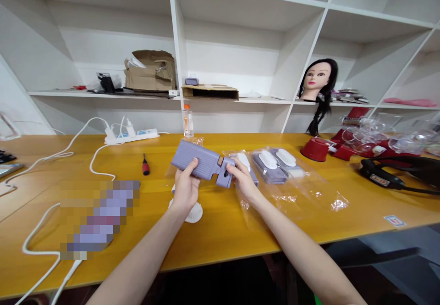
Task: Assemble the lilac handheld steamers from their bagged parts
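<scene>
Above the wooden table, my left hand (186, 188) is closed around the broad ribbed body of a purple plastic device (201, 159). My right hand (244, 179) pinches the smaller end part of the same device, which has a dark slot. A notched gap shows between body and end part; whether they are fully joined I cannot tell. Partly hidden behind my left wrist, a white round ribbed piece (195, 213) lies on the table. Just beyond my right hand are several similar purple devices (271, 169) with white oval tops, lying in clear plastic bags.
A red-handled screwdriver (146, 165) lies left of centre. Further left are a pixelated phone-like object (103, 218) on a white cable and a power strip (132, 136). A clear bottle (187, 122) stands behind. Red-based items (314, 149) and a black tool (381, 176) sit at right.
</scene>
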`<state>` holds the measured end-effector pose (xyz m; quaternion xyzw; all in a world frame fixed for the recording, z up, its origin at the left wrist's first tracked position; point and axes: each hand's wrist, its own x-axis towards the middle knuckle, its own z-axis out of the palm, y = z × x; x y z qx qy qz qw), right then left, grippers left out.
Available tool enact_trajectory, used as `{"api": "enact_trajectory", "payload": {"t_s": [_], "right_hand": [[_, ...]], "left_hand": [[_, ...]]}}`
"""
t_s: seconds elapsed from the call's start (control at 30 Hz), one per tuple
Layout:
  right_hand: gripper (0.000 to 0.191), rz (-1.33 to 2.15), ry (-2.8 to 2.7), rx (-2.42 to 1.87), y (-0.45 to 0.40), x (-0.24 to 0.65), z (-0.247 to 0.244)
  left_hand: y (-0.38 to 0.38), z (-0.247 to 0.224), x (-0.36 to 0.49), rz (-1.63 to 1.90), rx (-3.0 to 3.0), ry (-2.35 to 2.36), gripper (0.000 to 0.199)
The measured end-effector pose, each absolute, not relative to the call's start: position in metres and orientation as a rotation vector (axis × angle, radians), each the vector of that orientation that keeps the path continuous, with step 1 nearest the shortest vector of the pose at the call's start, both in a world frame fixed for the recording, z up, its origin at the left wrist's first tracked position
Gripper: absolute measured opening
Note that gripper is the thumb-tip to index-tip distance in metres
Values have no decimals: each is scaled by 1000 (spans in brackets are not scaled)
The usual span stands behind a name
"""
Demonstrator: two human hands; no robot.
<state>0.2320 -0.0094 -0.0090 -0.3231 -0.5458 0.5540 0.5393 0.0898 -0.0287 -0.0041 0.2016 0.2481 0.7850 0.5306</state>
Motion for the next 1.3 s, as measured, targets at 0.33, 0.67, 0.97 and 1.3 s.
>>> {"api": "enact_trajectory", "payload": {"t_s": [0.33,0.67,0.97,1.3], "right_hand": [[27,1436,-1247,-673,-11,232,-12],[33,1509,-1212,-728,-18,228,-8],[31,1526,-1206,-659,-21,229,-5],[35,1485,-1228,-662,-25,227,-4]], "left_hand": [[-31,-2,87,1876,471,570,36],[-32,0,89,1910,499,549,36],[-34,0,89,1930,526,527,37],[-39,1,92,1911,510,526,40]]}}
